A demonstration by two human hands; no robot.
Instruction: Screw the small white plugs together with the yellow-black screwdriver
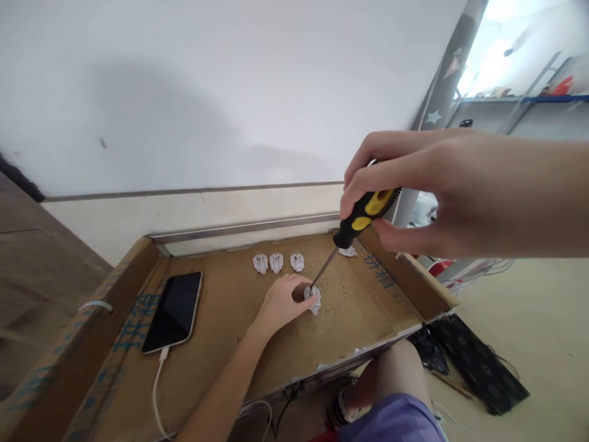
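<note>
My right hand [405, 190] is closed around the black and yellow handle of a screwdriver [363, 212]. The shaft slants down to the left, and its tip meets a small white plastic plug part with metal pins [313, 301]. My left hand [288, 298] pinches that part between thumb and fingers against the cardboard. Beyond it, three similar white parts [276, 263] stand in a row with their metal pins up. Another white piece [348, 252] lies farther right, partly behind the screwdriver.
A cardboard-lined tray [221, 319] with raised side flaps serves as the work surface. On its left lies a phone [175, 312] with a white cable [157, 387]. A white wall [230, 110] rises behind. My knee [400, 368] is below the front edge.
</note>
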